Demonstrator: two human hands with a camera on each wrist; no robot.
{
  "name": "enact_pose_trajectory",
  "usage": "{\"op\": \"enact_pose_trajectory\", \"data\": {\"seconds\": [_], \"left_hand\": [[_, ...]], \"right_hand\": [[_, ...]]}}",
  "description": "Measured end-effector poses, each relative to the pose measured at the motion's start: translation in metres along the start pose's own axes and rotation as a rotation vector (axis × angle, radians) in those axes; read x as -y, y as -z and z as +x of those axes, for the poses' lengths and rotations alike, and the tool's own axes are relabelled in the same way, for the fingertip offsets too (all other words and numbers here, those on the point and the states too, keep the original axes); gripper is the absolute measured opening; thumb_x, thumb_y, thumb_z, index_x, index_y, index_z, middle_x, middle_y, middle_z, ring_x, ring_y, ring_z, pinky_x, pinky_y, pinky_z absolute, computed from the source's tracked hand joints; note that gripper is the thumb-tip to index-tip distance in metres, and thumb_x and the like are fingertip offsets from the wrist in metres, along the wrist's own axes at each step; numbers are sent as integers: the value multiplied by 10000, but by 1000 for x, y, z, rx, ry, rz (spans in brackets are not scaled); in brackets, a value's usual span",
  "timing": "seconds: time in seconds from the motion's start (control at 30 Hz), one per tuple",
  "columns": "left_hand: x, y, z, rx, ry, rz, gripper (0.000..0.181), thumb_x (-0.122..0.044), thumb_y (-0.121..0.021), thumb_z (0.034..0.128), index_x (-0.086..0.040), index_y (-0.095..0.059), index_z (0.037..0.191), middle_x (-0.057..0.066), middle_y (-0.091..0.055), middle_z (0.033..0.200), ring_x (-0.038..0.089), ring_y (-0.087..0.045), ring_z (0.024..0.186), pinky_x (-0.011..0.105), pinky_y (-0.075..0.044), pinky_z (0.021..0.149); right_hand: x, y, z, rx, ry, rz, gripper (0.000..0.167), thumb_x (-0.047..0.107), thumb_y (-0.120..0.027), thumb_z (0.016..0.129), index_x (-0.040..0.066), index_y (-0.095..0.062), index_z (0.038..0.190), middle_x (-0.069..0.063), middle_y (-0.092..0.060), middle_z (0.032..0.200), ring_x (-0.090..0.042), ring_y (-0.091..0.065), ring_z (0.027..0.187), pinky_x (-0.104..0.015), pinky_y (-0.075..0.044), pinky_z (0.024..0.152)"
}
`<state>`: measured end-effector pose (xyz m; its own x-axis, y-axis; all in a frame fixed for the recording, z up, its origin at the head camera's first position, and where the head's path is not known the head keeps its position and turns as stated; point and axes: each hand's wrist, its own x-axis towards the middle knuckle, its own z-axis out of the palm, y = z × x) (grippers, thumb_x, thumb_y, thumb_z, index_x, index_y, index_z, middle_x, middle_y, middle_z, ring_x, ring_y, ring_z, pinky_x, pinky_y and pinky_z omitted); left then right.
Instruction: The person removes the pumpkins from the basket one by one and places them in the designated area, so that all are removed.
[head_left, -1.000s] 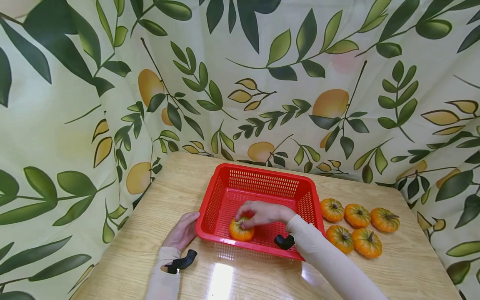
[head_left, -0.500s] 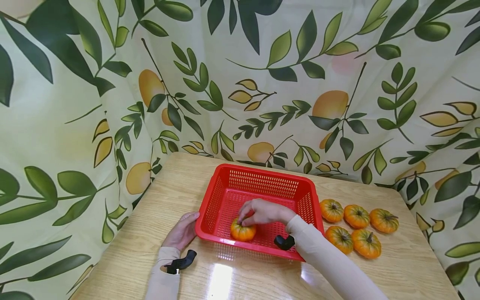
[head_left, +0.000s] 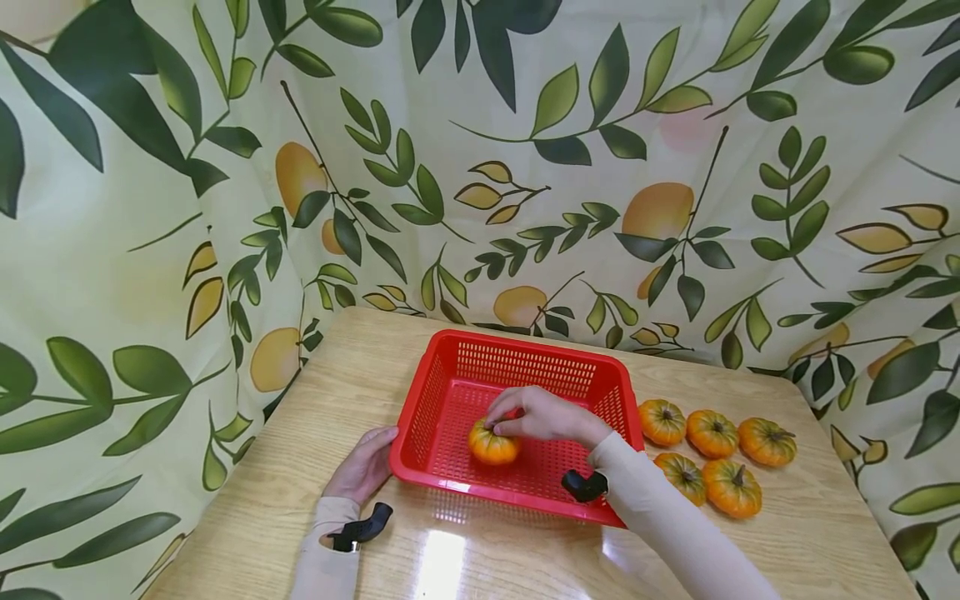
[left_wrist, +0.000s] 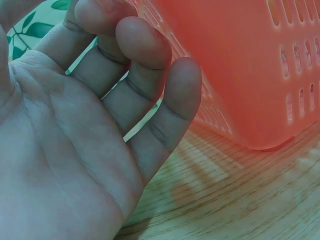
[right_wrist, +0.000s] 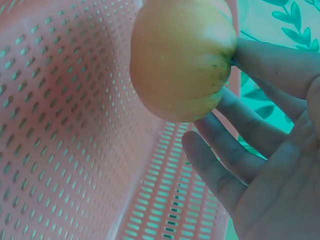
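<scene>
A red plastic basket (head_left: 525,510) with slotted walls stands on the wooden table. Inside it, my right hand (head_left: 546,414) pinches a small orange pumpkin (head_left: 493,448) by its stem top. The right wrist view shows the thumb and fingers at the stem side of that pumpkin (right_wrist: 182,60), which hangs apart from the perforated floor. At the basket's left front corner my left hand (head_left: 363,462) holds the rim. Up close in the left wrist view, the fingers of the left hand (left_wrist: 95,120) curl against the outer basket wall (left_wrist: 240,75); where the thumb grips is cut off.
Several more orange pumpkins (head_left: 712,433) sit in two rows on the table right of the basket. A leaf-patterned cloth (head_left: 480,183) hangs behind and to the left. Bare wood of the table (head_left: 360,350) shows left of the basket.
My right hand has moved a little up and to the right, and the pumpkin has risen with it from near the front wall. The left hand keeps its place on the rim.
</scene>
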<state>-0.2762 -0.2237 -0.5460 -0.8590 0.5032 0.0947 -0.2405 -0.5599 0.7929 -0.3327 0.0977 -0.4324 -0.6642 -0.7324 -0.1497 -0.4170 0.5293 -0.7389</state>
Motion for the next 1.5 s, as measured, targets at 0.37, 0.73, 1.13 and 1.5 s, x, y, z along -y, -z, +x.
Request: {"op": "enact_pose_trajectory", "data": {"seconds": [0.37,0.73,1.13,1.5], "left_hand": [[1,-1,0,-7,4,0,473,-79,-328,1082,-185,-785,1021,-68,-785,1007,42,-701,966,230,-513,886],[-2,-2,0,-10,11,16,443,-104,-360,1078,-194,-789,1014,-75,-787,997,41,-704,956,235,-512,881],[-1,-1,-1,-9,11,36,478,-92,-331,1073,-199,-793,1010,-74,-790,986,45,-703,952,244,-510,884],[-1,0,-1,-4,14,24,468,-93,-339,1076,-182,-795,1015,-58,-792,989,53,-708,948,241,-526,864]], "right_hand": [[-4,9,-23,-135,12,-66,205,189,-675,974,197,-771,1155,-18,-677,1277,-254,-591,1239,-472,-506,1052],[-11,20,-47,-264,0,-110,213,165,-670,973,202,-776,1154,-37,-676,1276,-256,-593,1223,-402,-528,995],[-17,25,-63,-334,-41,-94,216,161,-670,970,235,-777,1142,-76,-658,1314,-282,-578,1248,-415,-518,994],[-21,26,-74,-402,-67,-15,228,109,-643,984,197,-759,1159,-111,-639,1345,-311,-553,1287,-376,-507,1026]]}}
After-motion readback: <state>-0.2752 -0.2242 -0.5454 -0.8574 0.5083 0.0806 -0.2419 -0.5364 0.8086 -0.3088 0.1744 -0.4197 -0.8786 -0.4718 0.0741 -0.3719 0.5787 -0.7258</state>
